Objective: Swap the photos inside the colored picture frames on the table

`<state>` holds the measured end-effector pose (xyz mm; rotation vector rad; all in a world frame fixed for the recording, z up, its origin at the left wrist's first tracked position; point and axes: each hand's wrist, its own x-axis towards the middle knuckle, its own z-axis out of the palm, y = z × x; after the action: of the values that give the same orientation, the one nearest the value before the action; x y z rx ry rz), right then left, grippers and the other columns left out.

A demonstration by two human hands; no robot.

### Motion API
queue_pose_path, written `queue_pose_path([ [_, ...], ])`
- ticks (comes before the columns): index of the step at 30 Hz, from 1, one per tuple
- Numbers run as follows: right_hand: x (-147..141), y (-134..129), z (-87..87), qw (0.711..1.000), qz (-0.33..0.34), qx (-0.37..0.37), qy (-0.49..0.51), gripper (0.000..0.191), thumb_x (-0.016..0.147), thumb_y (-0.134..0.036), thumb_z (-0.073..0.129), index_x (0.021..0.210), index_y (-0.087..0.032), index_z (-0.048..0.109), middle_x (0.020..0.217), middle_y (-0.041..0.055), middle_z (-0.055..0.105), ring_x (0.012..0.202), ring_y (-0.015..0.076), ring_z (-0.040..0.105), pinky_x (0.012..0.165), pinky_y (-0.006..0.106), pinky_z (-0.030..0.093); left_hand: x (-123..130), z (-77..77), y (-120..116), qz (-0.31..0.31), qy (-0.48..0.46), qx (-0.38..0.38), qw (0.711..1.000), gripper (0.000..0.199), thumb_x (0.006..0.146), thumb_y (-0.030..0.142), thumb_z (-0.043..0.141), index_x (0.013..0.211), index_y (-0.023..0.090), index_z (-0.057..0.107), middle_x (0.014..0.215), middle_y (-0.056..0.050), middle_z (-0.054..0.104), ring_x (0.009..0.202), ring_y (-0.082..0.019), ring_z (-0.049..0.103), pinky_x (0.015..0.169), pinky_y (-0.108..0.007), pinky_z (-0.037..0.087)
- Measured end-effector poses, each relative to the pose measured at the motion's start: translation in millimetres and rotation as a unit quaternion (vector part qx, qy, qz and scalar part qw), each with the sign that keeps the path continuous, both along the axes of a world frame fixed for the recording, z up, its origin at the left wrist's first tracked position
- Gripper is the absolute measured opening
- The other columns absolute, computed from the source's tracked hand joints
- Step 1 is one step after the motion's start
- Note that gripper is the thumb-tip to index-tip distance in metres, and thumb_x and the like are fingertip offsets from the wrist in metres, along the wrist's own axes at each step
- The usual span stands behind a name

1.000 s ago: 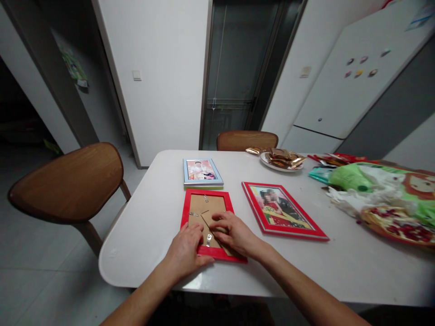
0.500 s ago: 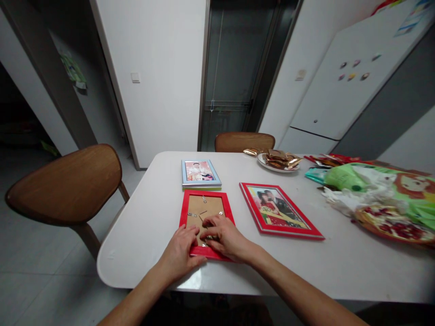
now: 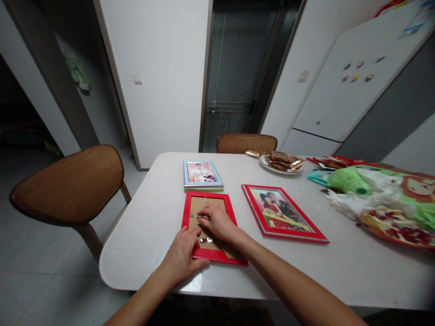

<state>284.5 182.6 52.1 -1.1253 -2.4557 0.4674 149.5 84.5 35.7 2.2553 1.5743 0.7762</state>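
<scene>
A red picture frame (image 3: 234, 217) lies face down near the table's front edge, its brown backing board (image 3: 217, 250) showing. My left hand (image 3: 183, 253) holds the frame's lower left corner, thumb along the near edge and fingers over the left side. Over the board, my right hand (image 3: 219, 222) has its fingers curled together at the metal clip (image 3: 193, 216) on the left side. Another silver clip (image 3: 206, 240) lies nearer to me, and a small one (image 3: 205, 199) is at the far edge. The right hand hides part of the board.
A second red frame (image 3: 253, 210) with a couple's photo lies face up to the right. Behind is a light blue frame (image 3: 186, 176). Farther back are a plate (image 3: 265, 165) of wrapped snacks, a green bag (image 3: 353, 179) and food (image 3: 394, 226). Wooden chairs (image 3: 71, 185) stand around.
My right hand has moved away from me, from the near part of the board to the left-side clip. The near clip now shows uncovered. My left hand stays on the corner.
</scene>
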Motion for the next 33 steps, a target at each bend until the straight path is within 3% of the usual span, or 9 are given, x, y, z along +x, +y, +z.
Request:
queue_pose_path([
  [8, -35, 18, -12.2, 0.997, -0.054, 0.038, -0.04, 0.02, 0.079, -0.027, 0.046, 0.082, -0.018, 0.064, 0.083, 0.0056, 0.061, 0.08, 0.0142, 0.052, 0.071, 0.023, 0.036, 1, -1.5, 1, 0.003, 0.003, -0.02, 1.0, 0.031, 0.054, 0.028, 0.07, 0.078, 0.015, 0.056, 0.114, -0.013, 0.054, 0.107, -0.026, 0.047, 0.098, -0.045, 0.028],
  [12, -33, 21, -13.2, 0.995, -0.069, 0.049, -0.047, 0.024, 0.08, -0.03, 0.043, 0.085, -0.016, 0.062, 0.086, 0.0078, 0.06, 0.081, 0.0154, 0.051, 0.071, 0.024, 0.035, 1, -2.7, 2, 0.002, -0.003, -0.019, 1.0, 0.026, 0.054, 0.028, 0.071, 0.071, 0.015, 0.056, 0.115, -0.013, 0.054, 0.108, -0.026, 0.046, 0.099, -0.045, 0.028],
  [18, -18, 30, -12.5, 0.971, -0.193, 0.092, -0.108, 0.03, 0.081, -0.033, 0.039, 0.092, -0.014, 0.059, 0.095, 0.0132, 0.057, 0.089, 0.0241, 0.046, 0.074, 0.034, 0.032, 6, -5.3, 1, 0.01, -0.005, -0.008, 1.0, 0.032, 0.055, 0.029, 0.07, 0.079, 0.015, 0.055, 0.114, -0.013, 0.054, 0.108, -0.026, 0.047, 0.098, -0.045, 0.028],
  [22, -15, 33, -12.2, 0.979, -0.135, 0.097, -0.116, 0.026, 0.082, -0.028, 0.037, 0.091, -0.018, 0.059, 0.097, 0.0078, 0.059, 0.085, 0.022, 0.046, 0.071, 0.032, 0.032, 11, -7.0, 2, 0.015, -0.014, -0.002, 1.0, 0.029, 0.055, 0.027, 0.069, 0.077, 0.015, 0.054, 0.114, -0.014, 0.054, 0.107, -0.025, 0.047, 0.098, -0.045, 0.028],
  [27, -17, 30, -8.6, 0.983, -0.127, 0.081, -0.108, 0.027, 0.082, -0.026, 0.037, 0.094, -0.019, 0.06, 0.099, 0.0072, 0.059, 0.087, 0.0211, 0.046, 0.073, 0.032, 0.031, 11, -7.6, 2, 0.013, -0.02, 0.001, 1.0, 0.03, 0.055, 0.028, 0.069, 0.079, 0.017, 0.054, 0.112, -0.012, 0.055, 0.106, -0.026, 0.048, 0.098, -0.048, 0.028],
  [33, 4, 6, -4.9, 0.99, -0.097, 0.088, -0.053, 0.03, 0.078, -0.031, 0.044, 0.101, -0.019, 0.058, 0.104, 0.0079, 0.055, 0.093, 0.0197, 0.045, 0.08, 0.03, 0.032, 11, -7.4, 1, 0.014, -0.009, -0.004, 1.0, 0.033, 0.055, 0.027, 0.07, 0.082, 0.015, 0.054, 0.114, -0.014, 0.053, 0.108, -0.027, 0.046, 0.098, -0.046, 0.028],
])
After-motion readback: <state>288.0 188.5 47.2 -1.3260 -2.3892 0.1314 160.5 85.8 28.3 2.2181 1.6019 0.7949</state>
